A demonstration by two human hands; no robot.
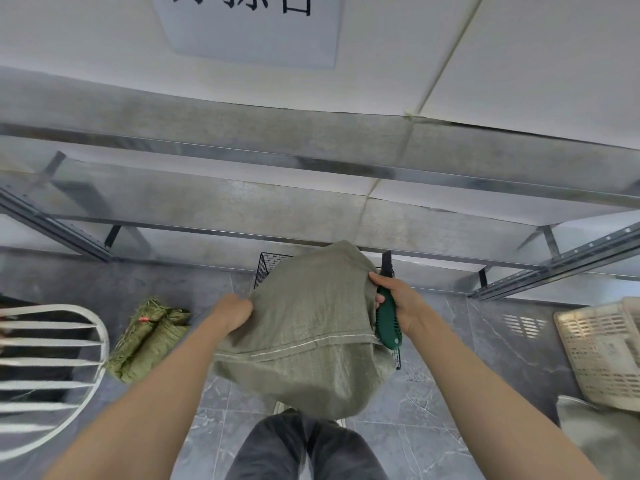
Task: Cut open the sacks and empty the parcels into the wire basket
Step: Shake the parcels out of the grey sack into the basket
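Note:
A grey-green woven sack [311, 327] hangs in front of me, held over a black wire basket [268, 268] that shows only at its far left corner and right edge. My left hand [233, 315] grips the sack's left side in a bunched fold. My right hand [398, 303] holds a green-handled utility knife [388, 323], blade end pointing up and away, and its fingertips pinch the sack's upper right edge. A stitched seam runs across the sack's lower half. No parcels are visible; the sack hides the basket's inside.
Folded green sacks [149, 337] lie on the grey tiled floor at left, next to a white metal chair back [69, 375]. A cream plastic crate [606, 351] and another sack [595, 438] sit at right. Metal shelving [311, 209] stands behind the basket. My legs are below.

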